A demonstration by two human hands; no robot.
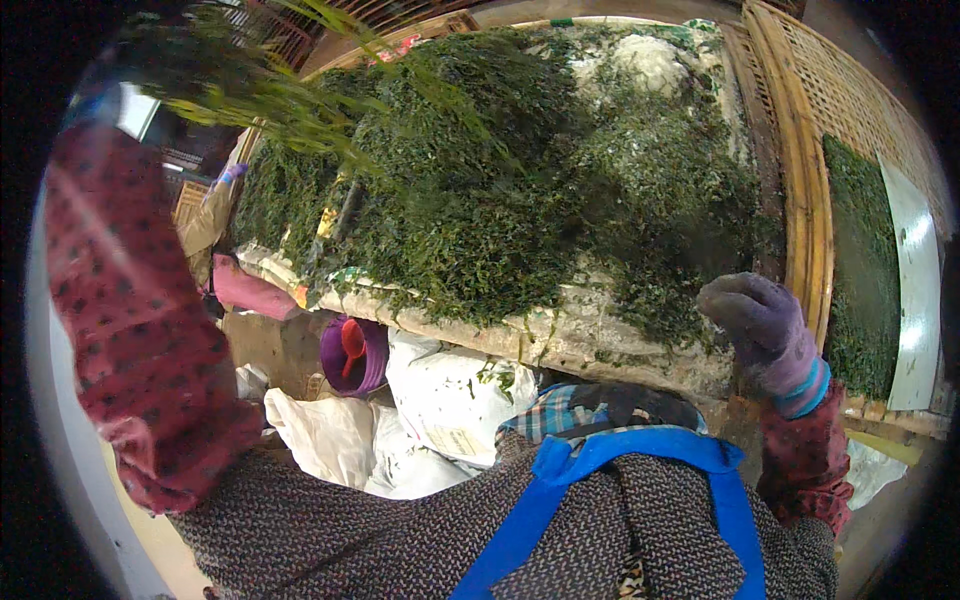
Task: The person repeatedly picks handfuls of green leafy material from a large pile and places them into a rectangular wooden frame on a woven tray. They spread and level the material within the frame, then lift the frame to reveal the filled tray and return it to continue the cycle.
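My left arm is raised at the left. Its gloved hand (96,103) reaches the dark rim, where the fingers are too obscured to make out. Beside it a motion-blurred bunch of leafy green strands (247,82) hangs in the air. My right hand (754,322), in a purple knit glove with a blue cuff, is over the near right corner of the work surface, fingers curled together and nothing visible in them. Before me spreads a large heap of dark green strands (480,195) on a pale sheet (592,337). A mound of white granular material (649,64) sits at its far right.
A bamboo-framed woven rack (802,172) stands to the right, with more greens (862,262) beyond its rail. Below the near edge are a purple bucket (375,360) with a red scoop (352,345) and white sacks (450,397). Another person's sleeve (206,221) shows at the left.
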